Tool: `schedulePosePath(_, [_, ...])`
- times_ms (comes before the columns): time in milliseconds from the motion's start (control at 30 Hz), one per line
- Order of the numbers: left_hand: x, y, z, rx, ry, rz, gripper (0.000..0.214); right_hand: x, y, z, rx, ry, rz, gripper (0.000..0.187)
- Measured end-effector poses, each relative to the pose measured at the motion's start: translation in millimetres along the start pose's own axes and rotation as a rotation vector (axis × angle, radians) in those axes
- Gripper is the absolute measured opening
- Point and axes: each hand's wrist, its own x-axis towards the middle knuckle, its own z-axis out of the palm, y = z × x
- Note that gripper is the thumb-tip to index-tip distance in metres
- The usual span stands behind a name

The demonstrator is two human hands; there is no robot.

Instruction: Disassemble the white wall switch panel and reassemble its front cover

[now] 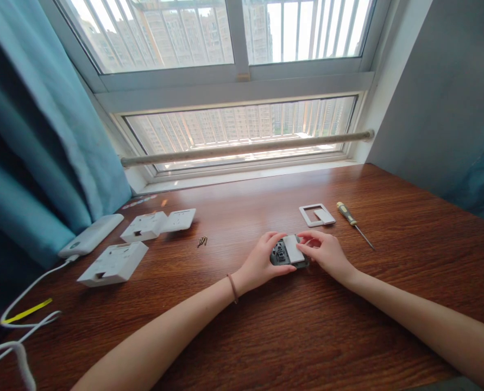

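In front of me, my left hand grips a dark grey wall switch module between thumb and fingers at its left side. A white rocker plate lies on the module's right part, leaving the black mechanism on the left exposed. My right hand pinches the right edge of this rocker plate, its fingertips partly hiding the module's edge. Just beyond the hands rests a white square switch frame, with another white rocker plate lying across its right side.
A screwdriver lies to the right. Several screws are left of the hands. Farther left are white mounting boxes, a white panel, a white power bank with a cable, and a yellow strip.
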Motion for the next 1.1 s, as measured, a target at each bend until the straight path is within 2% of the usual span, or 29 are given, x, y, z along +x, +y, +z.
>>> schedulePosePath(167, [-1.7,-1.8,0.6,0.032,-0.016,-0.002,0.060,0.9,3.0,1.0,-0.040,-0.017,0.015,0.031])
schedulePosePath(333, [-2.9,-2.0,1.8,0.079,-0.030,0.012,0.058,1.1,2.7,1.4,-0.090,-0.107,0.035,0.042])
schedulePosePath(600, [-4.5,-1.6,2.3,0.172,-0.029,0.088,0.057,3.6,5.7,1.1,0.097,-0.270,0.112,0.039])
schedulePosePath(833, [-3.9,-1.7,-0.7,0.294,-0.070,0.131,0.059,3.2,7.7,3.7,0.128,-0.269,0.087,0.036])
schedulePosePath(1100, [-4.5,-3.5,-2.4,0.323,-0.089,0.150,0.065,2.4,5.9,5.0,0.159,-0.243,0.111,0.035])
